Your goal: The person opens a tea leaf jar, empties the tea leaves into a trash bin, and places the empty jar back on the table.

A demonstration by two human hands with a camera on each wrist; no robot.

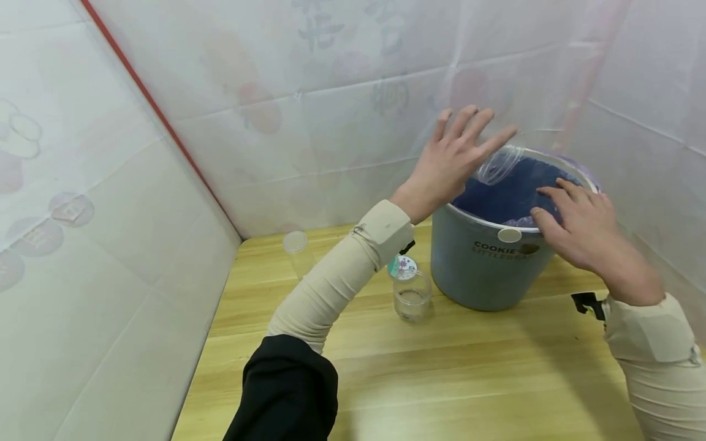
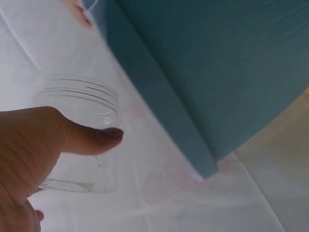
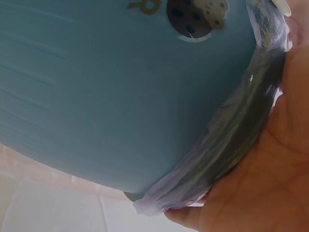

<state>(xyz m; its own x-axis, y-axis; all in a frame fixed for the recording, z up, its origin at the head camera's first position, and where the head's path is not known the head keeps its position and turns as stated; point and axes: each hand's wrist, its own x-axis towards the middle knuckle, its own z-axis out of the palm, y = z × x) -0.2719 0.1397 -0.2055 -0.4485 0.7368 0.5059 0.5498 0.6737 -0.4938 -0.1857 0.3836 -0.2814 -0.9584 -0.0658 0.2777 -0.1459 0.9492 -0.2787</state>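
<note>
My left hand (image 1: pixel 441 162) is beside the far left rim of a blue-grey bucket (image 1: pixel 482 275), fingers spread and fairly straight. Just past its thumb, a clear jar (image 1: pixel 499 165) tilts over the bucket's mouth. The left wrist view shows the jar (image 2: pixel 82 166) with screw threads at its neck, behind the thumb; no fingers show wrapped round it. My right hand (image 1: pixel 581 229) rests over the bucket's right rim with loosely bent fingers above the opening. Close by, the right wrist view shows the palm against a purplish plastic liner (image 3: pixel 227 130) folded over the rim.
On the wooden table (image 1: pixel 441 392), left of the bucket, stands a small clear jar (image 1: pixel 412 300), with a patterned round lid (image 1: pixel 406 267) behind it. A tall clear container (image 1: pixel 298 251) stands farther left. White sheets (image 1: pixel 309 135) enclose the table's back and sides.
</note>
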